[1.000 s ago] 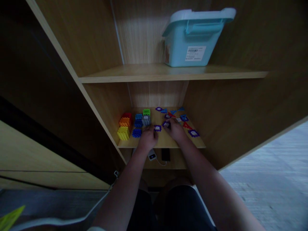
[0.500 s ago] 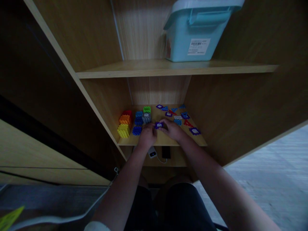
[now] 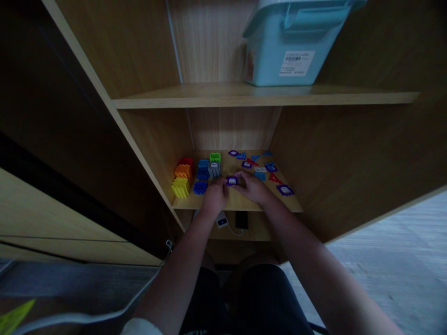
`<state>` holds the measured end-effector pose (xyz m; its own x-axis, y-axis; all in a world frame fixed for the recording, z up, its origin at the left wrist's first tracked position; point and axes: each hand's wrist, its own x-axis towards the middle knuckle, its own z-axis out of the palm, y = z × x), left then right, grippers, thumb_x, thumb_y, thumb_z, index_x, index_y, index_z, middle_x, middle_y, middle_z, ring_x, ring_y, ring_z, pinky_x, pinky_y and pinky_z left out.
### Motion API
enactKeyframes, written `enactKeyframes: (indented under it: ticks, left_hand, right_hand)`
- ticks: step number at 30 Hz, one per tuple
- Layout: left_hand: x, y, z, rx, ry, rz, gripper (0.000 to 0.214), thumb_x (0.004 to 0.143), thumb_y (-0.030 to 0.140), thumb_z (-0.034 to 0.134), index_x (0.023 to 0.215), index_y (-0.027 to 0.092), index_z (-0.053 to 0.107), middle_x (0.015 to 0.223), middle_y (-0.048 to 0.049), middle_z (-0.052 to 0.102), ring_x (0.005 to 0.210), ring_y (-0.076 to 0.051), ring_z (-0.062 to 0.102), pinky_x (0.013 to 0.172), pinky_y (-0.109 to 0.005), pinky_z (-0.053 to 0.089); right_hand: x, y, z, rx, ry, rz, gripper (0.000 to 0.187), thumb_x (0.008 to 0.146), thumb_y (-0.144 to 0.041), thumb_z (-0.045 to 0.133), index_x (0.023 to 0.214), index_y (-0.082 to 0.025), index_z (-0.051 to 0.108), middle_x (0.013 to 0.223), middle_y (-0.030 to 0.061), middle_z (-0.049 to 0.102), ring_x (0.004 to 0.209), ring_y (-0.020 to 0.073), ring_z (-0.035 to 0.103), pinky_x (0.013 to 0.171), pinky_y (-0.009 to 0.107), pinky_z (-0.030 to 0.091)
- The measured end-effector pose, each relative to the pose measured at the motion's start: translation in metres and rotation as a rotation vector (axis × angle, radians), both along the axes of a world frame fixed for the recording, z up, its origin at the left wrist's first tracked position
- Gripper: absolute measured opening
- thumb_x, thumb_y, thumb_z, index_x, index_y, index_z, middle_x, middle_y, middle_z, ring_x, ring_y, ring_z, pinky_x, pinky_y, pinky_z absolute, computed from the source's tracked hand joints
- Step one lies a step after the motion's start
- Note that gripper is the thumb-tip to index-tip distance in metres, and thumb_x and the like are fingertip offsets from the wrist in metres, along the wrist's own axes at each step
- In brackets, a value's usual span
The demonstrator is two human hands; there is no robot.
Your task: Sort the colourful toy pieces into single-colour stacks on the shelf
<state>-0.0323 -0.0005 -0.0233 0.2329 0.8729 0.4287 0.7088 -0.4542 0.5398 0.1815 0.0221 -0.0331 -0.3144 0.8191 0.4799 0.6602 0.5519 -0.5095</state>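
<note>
Between my two hands is a purple notched building tile [image 3: 232, 180] with a white emblem in its middle. My left hand [image 3: 215, 193] has its fingers closed at the tile's left edge. On the right edge, the thumb and fingers of my right hand [image 3: 252, 187] pinch it. Left of my left hand lie a blue notched stack [image 3: 200, 188], a dark blue stack [image 3: 202, 173] and a grey stack [image 3: 214, 170]. To the right, loose purple tiles [image 3: 285, 190] and red triangular pieces [image 3: 274, 178] are scattered.
Yellow [image 3: 181, 187], orange [image 3: 183, 171] and red stacks stand by the left wall. A green stack [image 3: 215, 157] is farther back. Overhead, an upper shelf [image 3: 209, 100] carries a light blue bin [image 3: 279, 70]. Below, a dark phone-like device [image 3: 241, 219] lies beside a white cable.
The view has shifted slightly. Both hands stay at the purple tile, with hardly any movement, and the pieces around them lie as before.
</note>
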Motion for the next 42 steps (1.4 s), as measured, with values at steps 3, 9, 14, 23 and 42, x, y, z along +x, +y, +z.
enactKeyframes:
  ticks: [3, 9, 14, 23, 42]
  left_hand:
    - [0.0, 0.0, -0.001, -0.003, -0.008, 0.0, 0.026, 0.095, 0.006, 0.06, 0.114, 0.02, 0.071, 0.114, -0.0108, 0.079, 0.115, -0.026, 0.073, 0.11, -0.041, 0.056]
    - [0.0, -0.003, 0.005, -0.01, -0.01, -0.008, 0.027, 0.095, 0.005, 0.058, 0.113, 0.019, 0.072, 0.114, -0.0112, 0.079, 0.114, -0.027, 0.073, 0.11, -0.042, 0.056]
    - [0.0, -0.006, 0.01, -0.031, -0.016, -0.015, 0.026, 0.095, 0.005, 0.058, 0.111, 0.021, 0.072, 0.113, -0.0101, 0.08, 0.114, -0.026, 0.074, 0.109, -0.042, 0.057]
    - [0.001, -0.007, 0.01, -0.006, 0.012, 0.017, 0.022, 0.097, 0.008, 0.058, 0.11, 0.019, 0.072, 0.111, -0.0112, 0.079, 0.111, -0.027, 0.074, 0.108, -0.042, 0.057]
    - [0.001, -0.007, 0.008, 0.013, 0.018, 0.016, 0.021, 0.097, 0.009, 0.06, 0.108, 0.02, 0.073, 0.11, -0.0104, 0.079, 0.112, -0.027, 0.073, 0.109, -0.041, 0.057]
  right_hand:
    - [0.0, 0.0, 0.001, -0.006, -0.008, -0.003, 0.033, 0.096, -0.033, 0.077, 0.126, -0.024, 0.065, 0.124, 0.0107, 0.076, 0.117, 0.0278, 0.072, 0.105, 0.044, 0.056]
    - [-0.001, 0.0, 0.003, -0.023, -0.025, -0.009, 0.03, 0.097, -0.032, 0.076, 0.124, -0.024, 0.067, 0.125, 0.0096, 0.076, 0.119, 0.0274, 0.071, 0.107, 0.044, 0.055]
    - [0.0, 0.001, 0.002, -0.049, -0.02, -0.016, 0.03, 0.096, -0.032, 0.076, 0.124, -0.025, 0.068, 0.125, 0.0087, 0.078, 0.118, 0.0271, 0.072, 0.107, 0.044, 0.055]
    - [0.002, 0.004, 0.002, 0.093, -0.077, -0.119, 0.037, 0.104, -0.05, 0.064, 0.126, -0.02, 0.069, 0.128, 0.0152, 0.075, 0.128, 0.0316, 0.065, 0.116, 0.048, 0.049]
    - [0.002, 0.008, 0.002, 0.076, -0.277, -0.445, 0.032, 0.099, -0.03, 0.062, 0.124, -0.014, 0.073, 0.131, 0.0204, 0.074, 0.127, 0.037, 0.063, 0.118, 0.052, 0.042]
